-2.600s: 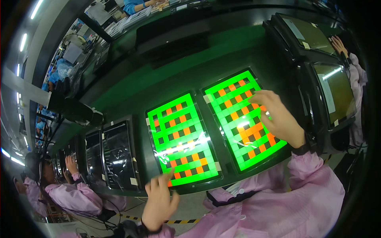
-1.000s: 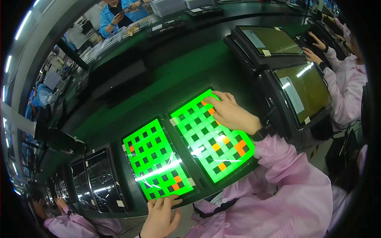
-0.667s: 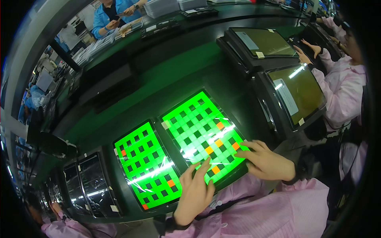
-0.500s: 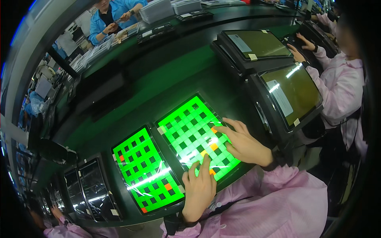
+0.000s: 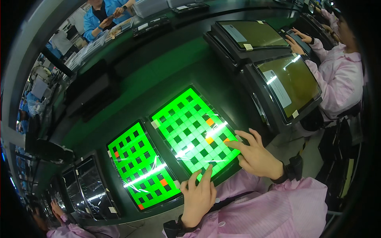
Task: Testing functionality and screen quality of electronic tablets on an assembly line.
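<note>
My left hand [image 5: 197, 196] and right hand [image 5: 257, 156], fingers spread and grasping nothing, press the near edge of the right green checkered panel [image 5: 194, 133] on the bench [image 5: 158, 75]; another green panel [image 5: 143, 164] lies just left.

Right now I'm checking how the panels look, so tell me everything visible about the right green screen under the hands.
The right green screen is a flat, glossy, dark-framed panel, lit bright green with a grid of dark squares and a few orange ones near its right side. It lies tilted on the dark green bench, beside a similar left screen. White light streaks reflect across it. Small pale tabs sit at its corners. The left hand touches its near edge; the right hand touches its right corner.
</note>
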The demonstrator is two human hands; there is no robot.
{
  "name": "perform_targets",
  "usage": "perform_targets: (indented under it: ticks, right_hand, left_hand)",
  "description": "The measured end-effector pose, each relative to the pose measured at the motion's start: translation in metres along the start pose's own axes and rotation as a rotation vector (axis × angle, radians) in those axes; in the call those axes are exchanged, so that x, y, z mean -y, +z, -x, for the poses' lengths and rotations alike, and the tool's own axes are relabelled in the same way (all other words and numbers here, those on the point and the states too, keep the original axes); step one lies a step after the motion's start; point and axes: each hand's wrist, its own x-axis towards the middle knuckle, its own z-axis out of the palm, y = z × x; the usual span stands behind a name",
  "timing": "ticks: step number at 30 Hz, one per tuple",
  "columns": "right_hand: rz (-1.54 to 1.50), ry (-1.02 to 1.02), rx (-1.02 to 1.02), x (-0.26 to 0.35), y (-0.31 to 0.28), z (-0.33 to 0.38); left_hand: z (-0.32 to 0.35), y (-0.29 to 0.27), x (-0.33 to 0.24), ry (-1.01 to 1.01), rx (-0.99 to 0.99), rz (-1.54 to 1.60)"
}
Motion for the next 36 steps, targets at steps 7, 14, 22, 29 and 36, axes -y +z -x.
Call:
perform_targets:
  ticks: [7, 14, 22, 29, 36]
  right_hand:
    - [0.108, -0.082, -0.204, -0.007, 0.012, -0.058]
    - [-0.012, -0.302, 0.028, 0.033, 0.022, -0.039]
    - [-0.171, 0.033, -0.205, 0.018, 0.020, -0.041]
    - [-0.207, 0.111, -0.257, -0.006, 0.010, -0.036]
    - [-0.159, -0.131, -0.071, 0.016, 0.016, -0.045]
  left_hand:
    - [0.012, -0.040, 0.034, -0.380, -0.299, -0.023]
    - [0.090, -0.045, 0.072, -0.479, -0.439, -0.060]
    - [0.041, -0.056, 0.094, -0.432, -0.213, -0.162]
    - [0.009, -0.081, 0.180, -0.472, -0.257, -0.226]
    - [0.056, -0.088, 0.140, -0.531, -0.408, -0.084]
